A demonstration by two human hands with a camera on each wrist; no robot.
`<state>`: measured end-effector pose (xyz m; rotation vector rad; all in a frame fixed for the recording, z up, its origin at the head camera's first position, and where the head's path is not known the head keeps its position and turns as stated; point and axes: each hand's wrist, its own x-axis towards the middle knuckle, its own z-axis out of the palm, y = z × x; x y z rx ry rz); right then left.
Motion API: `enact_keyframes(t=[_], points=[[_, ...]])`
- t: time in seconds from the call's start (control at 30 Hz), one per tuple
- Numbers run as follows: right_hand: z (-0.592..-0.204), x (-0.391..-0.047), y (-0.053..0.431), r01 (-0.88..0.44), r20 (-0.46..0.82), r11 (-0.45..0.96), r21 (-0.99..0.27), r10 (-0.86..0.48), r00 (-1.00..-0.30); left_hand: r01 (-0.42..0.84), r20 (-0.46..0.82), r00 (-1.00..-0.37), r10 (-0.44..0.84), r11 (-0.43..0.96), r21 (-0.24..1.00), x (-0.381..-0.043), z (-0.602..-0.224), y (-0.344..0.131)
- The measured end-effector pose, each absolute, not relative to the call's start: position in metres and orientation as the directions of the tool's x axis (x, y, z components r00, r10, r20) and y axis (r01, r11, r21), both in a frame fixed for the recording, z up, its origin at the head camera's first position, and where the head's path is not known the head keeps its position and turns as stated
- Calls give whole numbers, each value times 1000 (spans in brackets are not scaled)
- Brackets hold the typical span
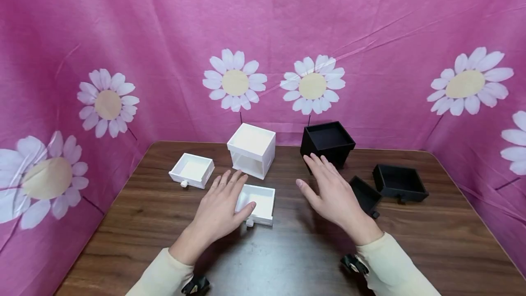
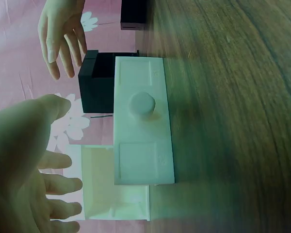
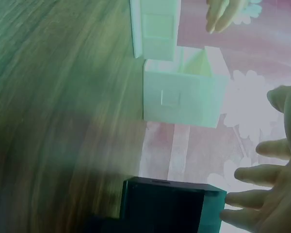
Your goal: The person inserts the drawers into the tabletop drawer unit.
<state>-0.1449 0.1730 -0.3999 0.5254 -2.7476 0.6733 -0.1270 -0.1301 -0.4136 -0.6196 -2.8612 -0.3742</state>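
My left hand (image 1: 219, 207), fingers straight and palm down, hovers over the left part of a white drawer (image 1: 263, 200) with a round knob. In the left wrist view that drawer's front (image 2: 143, 160) and knob (image 2: 142, 104) face the camera. Behind it stands a white box (image 1: 251, 140), its front an open hollow. My right hand (image 1: 333, 193), also flat with the fingers spread, is held in front of a black box (image 1: 328, 138) and overlaps its lower front in the head view. Beside its wrist lies a small black drawer (image 1: 363, 195), partly hidden. Both hands hold nothing.
Another white drawer (image 1: 191, 168) sits at the left of the wooden table (image 1: 263, 259), a wider black drawer (image 1: 400, 182) at the right. A pink curtain (image 1: 271, 22) printed with daisies surrounds the table's back and sides.
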Motion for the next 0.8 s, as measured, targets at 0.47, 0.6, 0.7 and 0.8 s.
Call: enact_keyframes(t=[0.47, 0.6, 0.7, 0.8], points=[[-402, -157, 160, -406, 393, 765, -501, -216, -893, 437, 319, -881, 348, 858, 270, -121, -416, -142], [-404, -163, 157, -407, 408, 755, -514, -202, -890, 431, 344, -880, 329, 856, 286, -118, -416, -144], [-405, -170, 154, -413, 420, 755, -509, -202, -885, 416, 335, -889, 313, 857, 305, -117, -416, -146], [-406, -177, 151, -419, 423, 757, -501, -208, -882, 405, 329, -895, 301, 857, 318, -116, -417, -148]])
